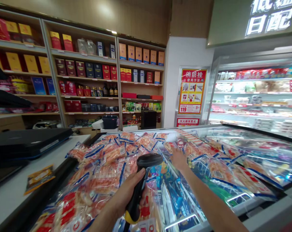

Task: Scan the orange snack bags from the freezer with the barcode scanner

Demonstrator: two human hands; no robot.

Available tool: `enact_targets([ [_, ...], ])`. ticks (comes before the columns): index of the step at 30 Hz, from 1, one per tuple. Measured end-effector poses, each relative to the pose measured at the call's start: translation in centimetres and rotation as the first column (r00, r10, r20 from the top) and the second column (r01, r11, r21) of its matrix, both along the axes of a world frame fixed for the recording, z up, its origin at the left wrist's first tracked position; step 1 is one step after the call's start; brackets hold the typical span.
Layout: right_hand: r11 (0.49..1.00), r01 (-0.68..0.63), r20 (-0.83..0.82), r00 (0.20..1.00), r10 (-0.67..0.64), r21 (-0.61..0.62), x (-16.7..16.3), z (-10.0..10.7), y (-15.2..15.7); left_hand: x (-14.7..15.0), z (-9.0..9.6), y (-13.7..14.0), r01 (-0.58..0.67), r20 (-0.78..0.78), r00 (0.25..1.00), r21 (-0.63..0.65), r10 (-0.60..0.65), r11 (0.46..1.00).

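Note:
My left hand (133,190) is wrapped round the grip of a black and yellow handheld barcode scanner (149,159), its head pointing forward and right. Below and beyond it lies a heap of clear plastic bags of frozen meat (104,180) with blue and red print. My right hand (179,158) reaches forward over the freezer, fingers apart, at a small clear bag (169,147); whether the fingertips touch it is unclear. More bagged meat (218,169) lies to the right of that forearm. Blue packets (179,199) stand in a wire basket between my arms.
A glass-topped chest freezer (257,138) extends right. At left, a white counter (9,203) carries an orange and black packet (39,178) and a dark machine (30,141). Shelves of boxed goods (88,71) line the back wall; a lit refrigerated display (257,93) stands at right.

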State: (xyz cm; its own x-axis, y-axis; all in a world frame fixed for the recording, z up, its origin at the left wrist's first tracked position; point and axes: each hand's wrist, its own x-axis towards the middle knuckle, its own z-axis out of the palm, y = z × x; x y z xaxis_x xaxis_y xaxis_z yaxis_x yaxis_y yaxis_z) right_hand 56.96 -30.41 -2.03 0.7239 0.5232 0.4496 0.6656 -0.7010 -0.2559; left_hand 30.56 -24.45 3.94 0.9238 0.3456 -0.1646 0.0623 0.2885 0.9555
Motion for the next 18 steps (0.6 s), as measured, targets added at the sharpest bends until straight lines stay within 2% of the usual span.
enact_targets([
  [2, 0.989, -0.007, -0.086, 0.996, 0.020, 0.149, 1.1, -0.1, -0.7, 0.0, 0.1, -0.1, -0.001, 0.004, 1.000, -0.001, 0.001, 1.000],
  [3, 0.963, -0.005, -0.123, 0.992, 0.040, 0.270, 1.7, -0.1, -1.1, 0.0, 0.1, -0.2, -0.004, 0.005, 1.000, -0.005, 0.004, 1.000],
  [4, 0.913, 0.000, -0.159, 0.985, 0.071, 0.409, 2.2, 0.0, -1.6, -0.1, 0.2, -0.3, -0.006, 0.004, 1.000, -0.011, 0.006, 1.000],
  [6, 0.750, 0.022, -0.258, 0.945, 0.199, 0.661, 2.7, 0.1, -2.3, -0.1, 0.2, -0.5, 0.001, 0.002, 1.000, -0.020, -0.001, 1.000],
  [8, 0.574, 0.089, -0.379, 0.831, 0.407, 0.814, 2.4, 0.1, -2.6, -0.2, 0.4, -0.8, 0.006, 0.003, 1.000, -0.019, -0.006, 1.000],
  [10, 0.444, 0.198, -0.451, 0.670, 0.590, 0.874, 1.5, 0.1, -2.4, -0.2, 0.5, -1.0, -0.003, 0.004, 1.000, -0.011, 0.003, 1.000],
  [12, 0.358, 0.274, -0.451, 0.571, 0.686, 0.893, 0.5, 0.1, -2.0, -0.2, 0.7, -1.2, -0.025, 0.005, 1.000, -0.007, 0.025, 1.000],
  [13, 0.331, 0.286, -0.436, 0.556, 0.708, 0.900, 0.1, 0.1, -1.9, -0.2, 0.8, -1.2, -0.031, 0.001, 1.000, -0.006, 0.031, 0.999],
  [15, 0.314, 0.268, -0.412, 0.549, 0.727, 0.911, -0.3, 0.2, -1.6, -0.2, 0.8, -1.2, -0.037, 0.000, 0.999, -0.006, 0.037, 0.999],
  [18, 0.343, 0.226, -0.410, 0.563, 0.718, 0.912, -0.1, 0.1, -1.8, -0.3, 0.8, -1.2, -0.054, 0.013, 0.998, -0.011, 0.054, 0.998],
])
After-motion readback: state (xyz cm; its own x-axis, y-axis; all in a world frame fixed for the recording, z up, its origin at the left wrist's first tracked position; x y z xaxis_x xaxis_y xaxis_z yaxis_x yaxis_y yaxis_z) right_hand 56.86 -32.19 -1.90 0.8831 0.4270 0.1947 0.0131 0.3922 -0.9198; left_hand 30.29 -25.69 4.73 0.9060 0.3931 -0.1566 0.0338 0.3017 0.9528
